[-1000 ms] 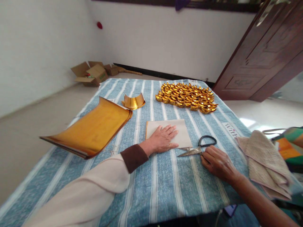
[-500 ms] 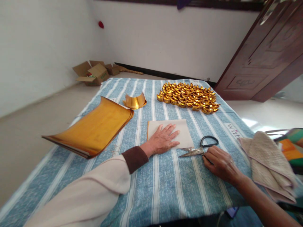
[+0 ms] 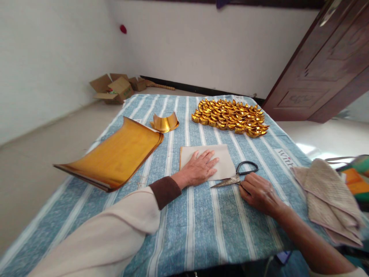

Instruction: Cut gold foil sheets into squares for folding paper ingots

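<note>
Paper [image 3: 223,157], pale grey, flat and four-sided with a golden sliver showing along its left edge, lay before us on the bench [image 3: 173,231] draped in blue cloth with white stripes. We had it centrally placed, presumably so that both arms could reach it without stretching. Our left grip [image 3: 200,168] was spread on top, palm down and fingers fanned, pinching nothing; we judged that its pressure served to stop the sheet from slipping or curling.

Our right grip [image 3: 257,192] was closed on the near handle of dark metal scissors with a black looped handle [image 3: 236,179], while the far loop stood clear of our fingers. We had the blades pointing left at the paper's near edge, towards its right corner. We saw one blade plainly, but could not tell whether the other ran beneath the sheet.

Off to the left we had a stack of large, glossy golden sheets [image 3: 112,154], bowed upward at its ends, probably set aside to leave working room. Beyond it sat small, curved golden sheets [image 3: 165,122]. Shiny gold boat-shaped pieces [image 3: 229,117] were packed together at the far right, well apart from our arms, perhaps to spare them from crushing.
</note>
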Tool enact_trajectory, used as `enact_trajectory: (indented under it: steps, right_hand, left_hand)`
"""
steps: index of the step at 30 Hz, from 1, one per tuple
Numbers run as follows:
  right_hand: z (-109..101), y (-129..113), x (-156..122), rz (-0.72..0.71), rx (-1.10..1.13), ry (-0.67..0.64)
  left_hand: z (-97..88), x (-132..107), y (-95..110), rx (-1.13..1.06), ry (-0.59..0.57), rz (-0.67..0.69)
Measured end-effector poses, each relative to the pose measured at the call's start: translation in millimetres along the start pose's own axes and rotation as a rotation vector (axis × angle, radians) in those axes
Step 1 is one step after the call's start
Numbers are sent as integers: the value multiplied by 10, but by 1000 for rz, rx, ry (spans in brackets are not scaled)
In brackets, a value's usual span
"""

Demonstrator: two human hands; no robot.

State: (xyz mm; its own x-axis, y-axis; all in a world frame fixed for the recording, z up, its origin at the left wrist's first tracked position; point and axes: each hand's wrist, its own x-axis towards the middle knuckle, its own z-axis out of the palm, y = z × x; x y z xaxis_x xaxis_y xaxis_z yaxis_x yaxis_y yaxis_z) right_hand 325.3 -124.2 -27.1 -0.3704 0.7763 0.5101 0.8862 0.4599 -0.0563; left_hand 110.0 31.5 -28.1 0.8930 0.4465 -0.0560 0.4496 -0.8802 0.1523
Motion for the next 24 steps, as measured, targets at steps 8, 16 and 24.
enact_trajectory:
  steps: [8, 16, 24]
  right_hand:
    - [-56, -28, -153, 6, 11, -39]
    - [16, -67, 2, -4, -5, -17]
    - [25, -106, -34, -17, 19, -26]
  left_hand:
    - [18, 4, 0, -6, -3, 0]
    - [0, 9, 16, 8, 12, 5]
    - [29, 16, 8, 9, 21, 7]
